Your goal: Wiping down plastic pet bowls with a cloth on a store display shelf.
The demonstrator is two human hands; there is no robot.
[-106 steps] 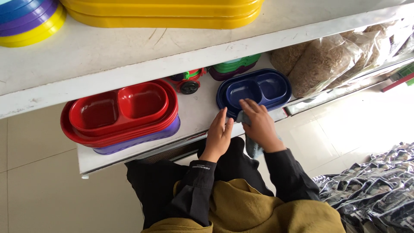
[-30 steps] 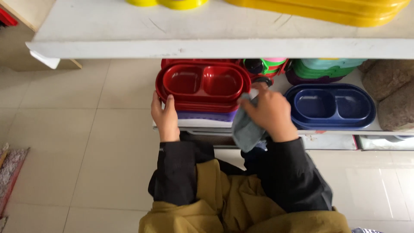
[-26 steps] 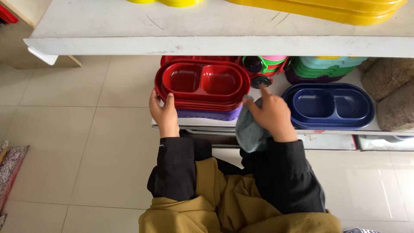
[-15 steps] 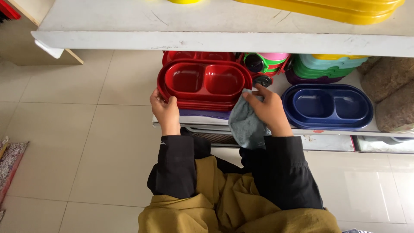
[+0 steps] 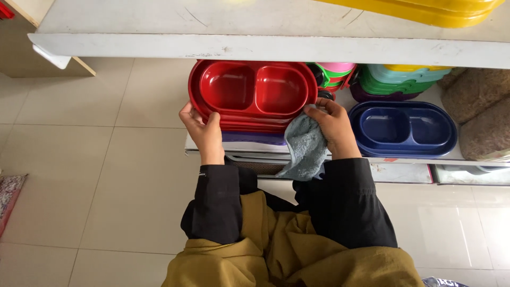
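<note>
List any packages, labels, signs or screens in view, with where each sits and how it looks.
Bulging clear bags of brownish grainy fill: right end of the lower shelf, beside the blue double bowl.
Small reddish tag: on the shelf edge under that bowl.
No signs or screens.

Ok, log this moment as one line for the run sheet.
left hand: grips red double bowl stack edge | right hand: presses grey cloth at stack's right edge | beside: blue double bowl on lower shelf
</note>
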